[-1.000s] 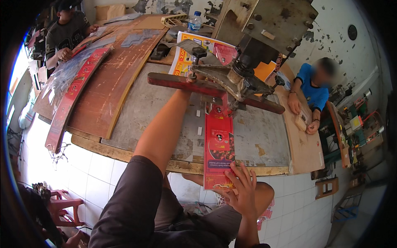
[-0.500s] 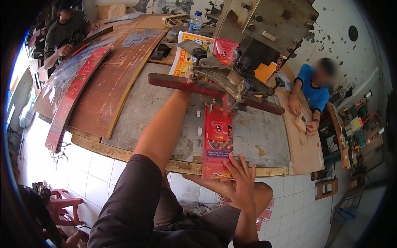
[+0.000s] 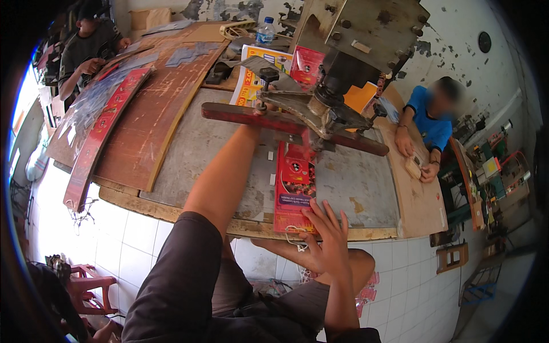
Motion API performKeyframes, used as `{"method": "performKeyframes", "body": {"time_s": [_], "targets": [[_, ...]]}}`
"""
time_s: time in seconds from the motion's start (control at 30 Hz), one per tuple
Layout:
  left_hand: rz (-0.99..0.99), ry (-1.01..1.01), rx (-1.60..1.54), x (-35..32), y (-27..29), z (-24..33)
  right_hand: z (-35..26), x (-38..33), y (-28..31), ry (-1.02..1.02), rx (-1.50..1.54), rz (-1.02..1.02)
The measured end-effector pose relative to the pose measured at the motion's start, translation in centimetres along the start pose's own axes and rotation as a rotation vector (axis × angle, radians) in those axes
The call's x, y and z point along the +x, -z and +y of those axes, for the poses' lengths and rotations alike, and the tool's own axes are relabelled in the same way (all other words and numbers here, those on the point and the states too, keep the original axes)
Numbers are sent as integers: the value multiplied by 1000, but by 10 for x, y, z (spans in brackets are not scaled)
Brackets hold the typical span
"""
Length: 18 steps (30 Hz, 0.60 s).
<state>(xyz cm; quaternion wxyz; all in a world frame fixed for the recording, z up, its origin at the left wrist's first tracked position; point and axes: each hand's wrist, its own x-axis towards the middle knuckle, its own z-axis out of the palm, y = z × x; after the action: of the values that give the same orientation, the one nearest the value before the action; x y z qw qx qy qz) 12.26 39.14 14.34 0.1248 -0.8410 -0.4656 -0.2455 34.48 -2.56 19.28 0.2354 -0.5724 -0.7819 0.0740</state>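
Observation:
A red printed packaging strip point(image 3: 295, 183) lies lengthwise on the grey metal table plate point(image 3: 357, 188), its far end running under the press. My right hand point(image 3: 329, 237) is at the table's near edge, fingers stretched and apart, fingertips on the strip's near right edge. A white string loop hangs at the strip's near end, beside my thumb. My left forearm reaches forward to the red crossbar point(image 3: 240, 116) of the press; the bar and bracket hide most of that hand, so its fingers do not show.
The heavy metal press head point(image 3: 366, 51) hangs above the plate. Two small white pieces lie left of the strip. A long red strip stack point(image 3: 106, 134) rests on the brown board at left. A bottle point(image 3: 266, 31) stands behind. Co-workers sit at far left and right.
The red strip has slid away from me, its near end no longer hanging past the table edge. My right hand has moved forward with it. The left arm stays at the press.

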Motion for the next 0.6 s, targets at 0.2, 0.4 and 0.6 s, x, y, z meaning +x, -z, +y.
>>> {"method": "performKeyframes", "body": {"time_s": [0.2, 0.4, 0.6], "targets": [[1, 17, 2, -6, 2, 3, 7, 9, -7, -15, 16, 27], [-4, 22, 12, -16, 3, 11, 10, 7, -12, -7, -16, 81], [-35, 32, 30, -25, 7, 15, 20, 10, -18, 28, -75, 114]]}}
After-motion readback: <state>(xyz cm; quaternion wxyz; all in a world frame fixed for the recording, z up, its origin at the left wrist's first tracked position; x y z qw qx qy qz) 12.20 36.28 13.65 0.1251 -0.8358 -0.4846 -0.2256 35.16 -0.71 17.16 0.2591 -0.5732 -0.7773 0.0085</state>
